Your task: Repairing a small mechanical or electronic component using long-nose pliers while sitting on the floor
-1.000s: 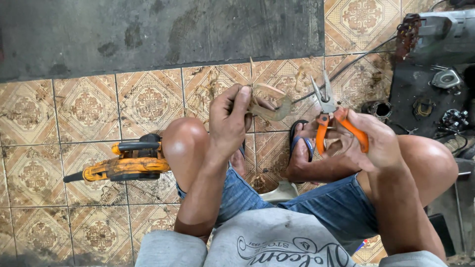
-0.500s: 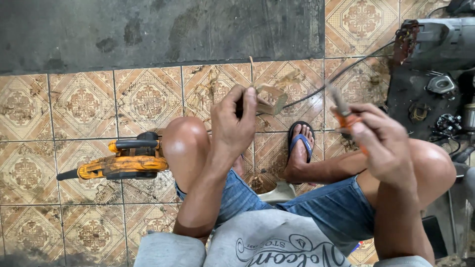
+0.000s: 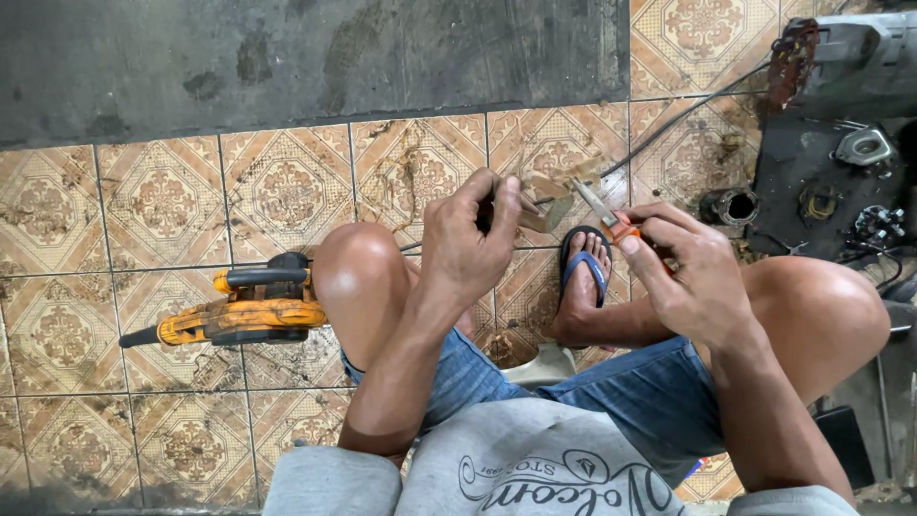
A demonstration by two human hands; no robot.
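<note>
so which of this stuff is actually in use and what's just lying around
In use: left hand holding a small tan part; right hand holding orange-handled pliers.

Lying about: orange power tool, black cable, metal parts on the dark mat.

Your left hand (image 3: 473,239) covers most of the small tan part (image 3: 546,212) it pinches, so its shape can't be told. Your right hand (image 3: 683,277) wraps the orange handles of the pliers (image 3: 604,212); only the metal nose shows, and whether it touches the part is unclear. The dark motor housing (image 3: 831,115) is cut off by the right edge, its small fittings too tiny to name. The white stool (image 3: 544,365) hides under your legs. The cable (image 3: 669,124) vanishes behind your left hand.
</note>
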